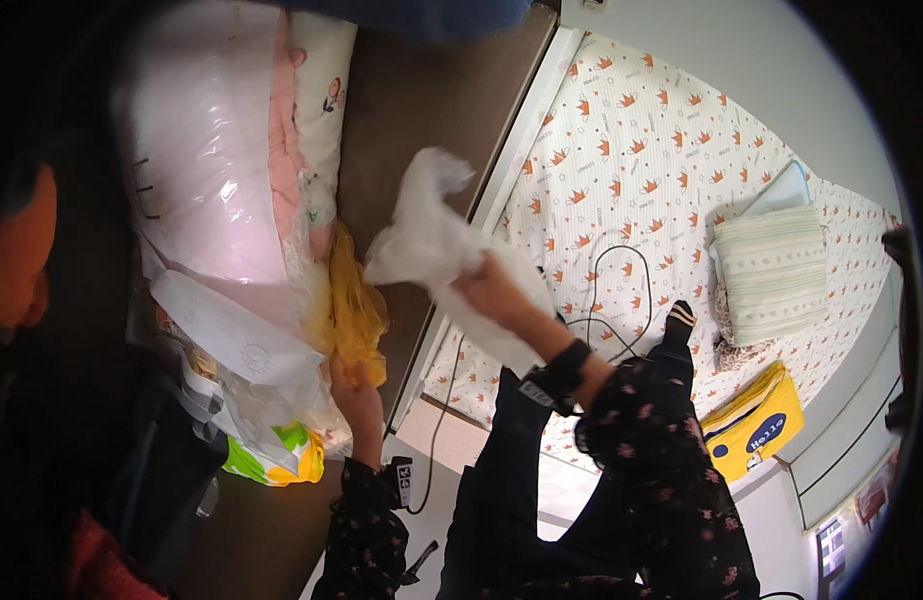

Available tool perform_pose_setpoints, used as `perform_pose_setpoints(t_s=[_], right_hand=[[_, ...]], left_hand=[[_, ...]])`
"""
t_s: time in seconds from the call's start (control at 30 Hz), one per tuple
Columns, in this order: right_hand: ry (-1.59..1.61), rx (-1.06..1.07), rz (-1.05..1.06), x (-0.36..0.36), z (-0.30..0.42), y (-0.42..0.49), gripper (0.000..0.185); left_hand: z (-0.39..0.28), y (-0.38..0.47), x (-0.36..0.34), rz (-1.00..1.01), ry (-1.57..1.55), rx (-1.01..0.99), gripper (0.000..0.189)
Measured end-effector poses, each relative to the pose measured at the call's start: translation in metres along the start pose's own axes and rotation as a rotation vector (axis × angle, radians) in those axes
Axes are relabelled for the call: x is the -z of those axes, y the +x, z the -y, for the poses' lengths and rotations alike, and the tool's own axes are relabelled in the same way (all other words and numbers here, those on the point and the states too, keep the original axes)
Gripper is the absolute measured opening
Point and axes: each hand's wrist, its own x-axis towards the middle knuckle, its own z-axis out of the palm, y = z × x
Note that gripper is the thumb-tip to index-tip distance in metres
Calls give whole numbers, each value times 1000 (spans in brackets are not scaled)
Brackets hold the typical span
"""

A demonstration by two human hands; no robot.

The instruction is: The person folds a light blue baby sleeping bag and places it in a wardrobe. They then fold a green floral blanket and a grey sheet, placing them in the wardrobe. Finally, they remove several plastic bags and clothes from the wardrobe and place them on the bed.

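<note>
My left hand [358,397] grips the lower end of a crumpled yellow plastic bag [352,300] at the edge of the dark wooden shelf. In my right hand [495,289] is a thin white translucent plastic bag [431,232], blurred, its upper part hanging over the shelf's front edge. Beside the yellow bag lies bulky pink and white bedding [213,150] in clear plastic packing. A white paper sheet [236,326] with faint drawing rests against that packing. Just left of my left hand are more clear plastic and a green, yellow and white printed bag [281,457].
Right of the dark wooden shelf [431,97] spreads a bed sheet with orange crowns [604,150]. It bears a black cable [649,292], a striped pillow [773,274] and a yellow printed pouch [758,424]. My socked foot [679,326] rests there. Dark and orange items [22,255] crowd the left.
</note>
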Motion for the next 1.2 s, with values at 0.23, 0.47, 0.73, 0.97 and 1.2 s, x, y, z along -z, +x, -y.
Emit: perform_pose_setpoints(t_s=[0.23, 0.47, 0.73, 0.97, 1.2], right_hand=[[473, -92, -292, 156, 19, -31, 19], [429, -185, -325, 200, 16, -72, 19], [364, -259, -292, 229, 10, -106, 19], [341, -212, -299, 258, -6, -118, 20], [367, -257, -310, 276, -9, -129, 18]], left_hand=[[-26, -105, -57, 156, 283, -296, 33], [-12, -43, -136, 183, 389, -423, 39], [-10, -31, -174, 72, 481, -326, 26], [-14, -35, -177, 97, 483, -257, 18], [-29, -84, -201, 164, 429, -268, 29]])
